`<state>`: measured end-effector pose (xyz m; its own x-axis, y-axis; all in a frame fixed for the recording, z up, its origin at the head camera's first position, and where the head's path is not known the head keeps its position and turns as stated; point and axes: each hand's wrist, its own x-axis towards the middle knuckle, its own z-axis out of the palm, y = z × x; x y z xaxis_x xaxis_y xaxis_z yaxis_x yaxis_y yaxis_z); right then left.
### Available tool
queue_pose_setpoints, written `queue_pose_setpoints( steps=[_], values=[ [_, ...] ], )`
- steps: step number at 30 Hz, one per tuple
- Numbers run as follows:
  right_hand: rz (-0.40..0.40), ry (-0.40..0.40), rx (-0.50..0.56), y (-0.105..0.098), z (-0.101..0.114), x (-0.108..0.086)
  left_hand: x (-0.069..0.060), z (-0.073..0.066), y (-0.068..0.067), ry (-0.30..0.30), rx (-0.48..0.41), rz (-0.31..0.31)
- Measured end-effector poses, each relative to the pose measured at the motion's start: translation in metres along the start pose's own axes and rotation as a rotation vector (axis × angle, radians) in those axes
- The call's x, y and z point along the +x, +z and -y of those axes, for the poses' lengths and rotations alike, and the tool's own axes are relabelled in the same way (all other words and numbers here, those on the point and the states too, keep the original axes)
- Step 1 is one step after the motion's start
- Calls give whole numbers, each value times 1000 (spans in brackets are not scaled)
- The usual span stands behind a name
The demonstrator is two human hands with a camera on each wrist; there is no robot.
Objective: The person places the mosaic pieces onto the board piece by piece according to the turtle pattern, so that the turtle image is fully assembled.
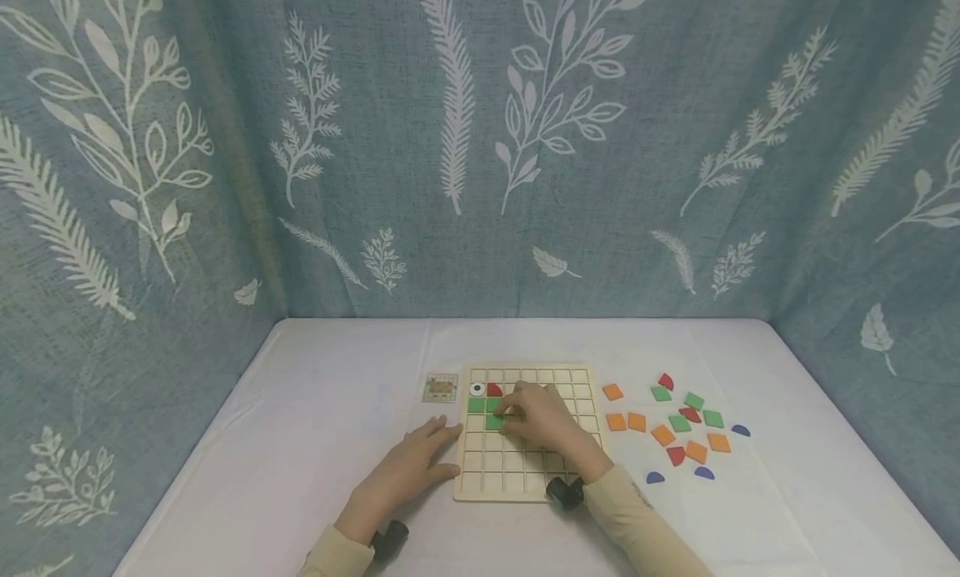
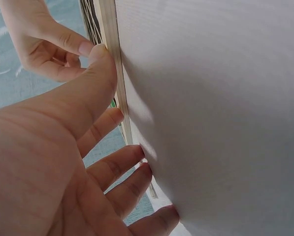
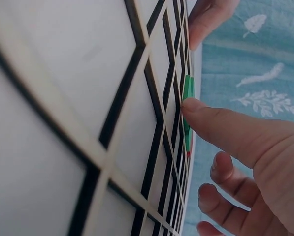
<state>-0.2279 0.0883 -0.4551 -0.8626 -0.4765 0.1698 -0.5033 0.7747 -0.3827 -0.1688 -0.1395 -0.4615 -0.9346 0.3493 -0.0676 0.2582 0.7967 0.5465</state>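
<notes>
In the head view my right hand (image 1: 536, 414) reaches over the wooden grid board (image 1: 517, 483). Its thumb and forefinger are at a green square tile (image 1: 493, 423) on the board's left side. The right wrist view has the thumb touching green tile (image 3: 187, 118), the other fingers bent below. My left hand (image 1: 412, 460) lies beside the board's left edge, fingers spread; the left wrist view shows its thumb at the board's rim (image 2: 114, 59). Two more green tiles (image 1: 476, 404), a red quarter-circle tile (image 1: 494, 389) and a round eye tile (image 1: 477, 388) sit in cells above.
A small picture card (image 1: 440, 388) lies left of the board. Loose pieces are scattered right of it: orange squares (image 1: 663, 434), green squares (image 1: 679, 423), red quarter-circles (image 1: 676, 455) and blue half-circles (image 1: 704, 473). A patterned curtain (image 1: 480, 252) hangs behind the white table (image 1: 337, 360).
</notes>
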Motion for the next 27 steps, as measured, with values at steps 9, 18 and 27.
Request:
queue_pose_setpoints(
  steps=[9, 18, 27],
  values=[
    [-16, -10, 8, -5, -4, -5, -2, -1, 0, 22, -4, -3],
    [-25, 1, 8, -10, -15, -10, -2, -3, -1, 14, -2, -13],
    [-44, 38, 13, -18, -28, -17, -2, -3, -1, 13, -5, -20]
  ],
)
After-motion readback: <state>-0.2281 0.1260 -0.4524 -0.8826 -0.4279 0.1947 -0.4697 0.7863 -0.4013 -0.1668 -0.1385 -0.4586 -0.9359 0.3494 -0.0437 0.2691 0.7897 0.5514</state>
